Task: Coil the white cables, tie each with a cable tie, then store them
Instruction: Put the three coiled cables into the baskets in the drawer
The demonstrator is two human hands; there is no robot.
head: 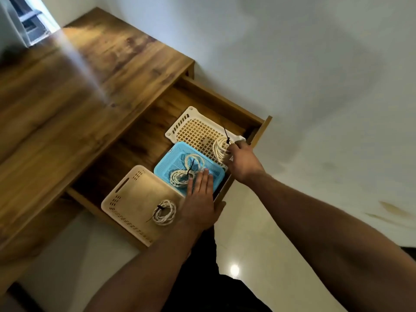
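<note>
Light is glancing off the grained wooden desk [90,91]; the perforated blue tray [166,167] (at five o'clock) is looking like plastic.

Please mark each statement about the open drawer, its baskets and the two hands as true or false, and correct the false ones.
1. The drawer is open. True.
2. The blue basket sits between two pale baskets. True.
3. The blue basket is empty. False: a tied white coil lies in it.
4. The right hand holds a coil over the white lattice basket. True.
5. The left hand grips a coil. False: it lies flat and open at the blue basket's edge.
</note>
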